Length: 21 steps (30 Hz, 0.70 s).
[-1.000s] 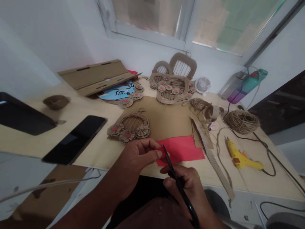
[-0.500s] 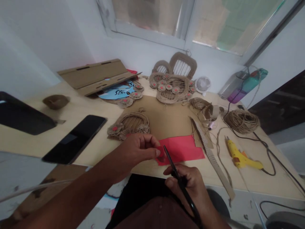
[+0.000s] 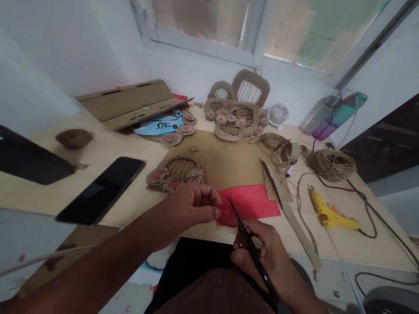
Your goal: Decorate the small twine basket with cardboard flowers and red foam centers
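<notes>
My left hand (image 3: 193,207) is closed in a pinch over the near left end of a red paper sheet (image 3: 252,200). A small piece of red paper (image 3: 224,213) shows at its fingertips, hard to tell from the sheet behind it. My right hand (image 3: 266,246) grips black scissors (image 3: 253,255) by the handles. Their blades look nearly together and point up and left, a little apart from the left fingertips. Just beyond my left hand lies a small woven basket-shaped piece (image 3: 178,172) with pleated paper flowers.
A yellow glue gun (image 3: 330,211), a corrugated cardboard strip (image 3: 291,218) and a twine ball (image 3: 332,165) lie to the right. On the left is a phone (image 3: 101,189). Decorated twine pieces (image 3: 237,117) and a small fan (image 3: 278,114) stand at the back, near folded cardboard (image 3: 131,102).
My right hand has moved slightly right with the scissors, and the blade tips have drawn away from the left fingertips. My left hand stays almost in place, still pinched.
</notes>
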Available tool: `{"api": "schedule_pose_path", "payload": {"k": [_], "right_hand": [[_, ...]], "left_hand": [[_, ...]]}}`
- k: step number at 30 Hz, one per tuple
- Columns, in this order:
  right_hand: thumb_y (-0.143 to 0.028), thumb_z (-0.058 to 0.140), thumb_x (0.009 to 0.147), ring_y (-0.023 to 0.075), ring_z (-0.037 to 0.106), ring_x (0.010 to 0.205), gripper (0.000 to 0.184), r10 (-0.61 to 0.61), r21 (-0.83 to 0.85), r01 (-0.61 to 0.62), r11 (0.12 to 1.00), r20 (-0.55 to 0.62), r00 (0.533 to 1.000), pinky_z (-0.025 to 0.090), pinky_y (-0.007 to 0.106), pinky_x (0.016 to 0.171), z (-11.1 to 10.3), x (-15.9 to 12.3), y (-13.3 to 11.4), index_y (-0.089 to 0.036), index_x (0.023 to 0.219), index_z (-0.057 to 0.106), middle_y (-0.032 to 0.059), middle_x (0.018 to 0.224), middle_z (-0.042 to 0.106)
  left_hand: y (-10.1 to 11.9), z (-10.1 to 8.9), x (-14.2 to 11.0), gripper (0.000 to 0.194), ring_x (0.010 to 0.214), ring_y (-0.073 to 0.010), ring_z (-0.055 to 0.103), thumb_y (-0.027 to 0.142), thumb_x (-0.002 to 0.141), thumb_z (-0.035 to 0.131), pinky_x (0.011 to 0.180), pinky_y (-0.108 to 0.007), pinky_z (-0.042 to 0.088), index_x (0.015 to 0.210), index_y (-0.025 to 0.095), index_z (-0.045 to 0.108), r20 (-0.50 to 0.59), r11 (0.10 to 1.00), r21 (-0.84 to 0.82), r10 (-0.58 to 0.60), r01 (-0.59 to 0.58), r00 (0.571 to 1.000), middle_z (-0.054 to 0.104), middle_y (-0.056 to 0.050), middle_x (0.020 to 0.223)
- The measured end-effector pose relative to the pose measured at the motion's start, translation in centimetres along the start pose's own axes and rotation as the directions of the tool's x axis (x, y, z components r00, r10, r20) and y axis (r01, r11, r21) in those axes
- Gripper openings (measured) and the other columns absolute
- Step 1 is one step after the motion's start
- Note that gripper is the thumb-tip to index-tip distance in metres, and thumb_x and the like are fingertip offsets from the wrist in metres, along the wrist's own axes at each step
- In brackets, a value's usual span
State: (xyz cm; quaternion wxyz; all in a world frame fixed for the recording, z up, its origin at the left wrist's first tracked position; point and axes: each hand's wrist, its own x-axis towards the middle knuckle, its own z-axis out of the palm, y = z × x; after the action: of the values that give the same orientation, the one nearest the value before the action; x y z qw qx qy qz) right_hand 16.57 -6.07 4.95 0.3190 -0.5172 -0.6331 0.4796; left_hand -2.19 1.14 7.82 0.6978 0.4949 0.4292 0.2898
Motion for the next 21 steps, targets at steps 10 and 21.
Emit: {"api": "schedule_pose_path", "payload": {"k": [10,21], "right_hand": [[-0.035,0.069,0.077,0.0121,0.041,0.055,0.02,-0.067,-0.089,0.067,0.994,-0.003,0.998,0.028,0.023,0.05,-0.03,0.44,-0.37,-0.018,0.087,0.068,-0.0043,0.061,0.047],[-0.035,0.068,0.079,0.0115,0.036,0.056,0.026,-0.022,-0.09,0.021,0.996,-0.012,1.0,0.028,0.022,0.05,0.19,0.45,-0.06,-0.019,0.101,0.07,-0.0049,0.062,0.044]], "left_hand": [[-0.11,0.26,0.01,0.003,0.07,-0.0237,0.069,0.022,0.062,0.068,0.068,-0.031,0.049,0.059,0.023,0.068,0.045,1.0,-0.014,0.009,-0.009,0.999,0.072,-0.004,0.064],[0.4,0.49,-0.01,0.003,0.065,-0.0207,0.068,0.021,0.06,0.068,0.065,-0.029,0.048,0.058,0.021,0.07,-0.01,0.998,0.069,0.006,-0.006,1.0,0.074,-0.005,0.064]]}}
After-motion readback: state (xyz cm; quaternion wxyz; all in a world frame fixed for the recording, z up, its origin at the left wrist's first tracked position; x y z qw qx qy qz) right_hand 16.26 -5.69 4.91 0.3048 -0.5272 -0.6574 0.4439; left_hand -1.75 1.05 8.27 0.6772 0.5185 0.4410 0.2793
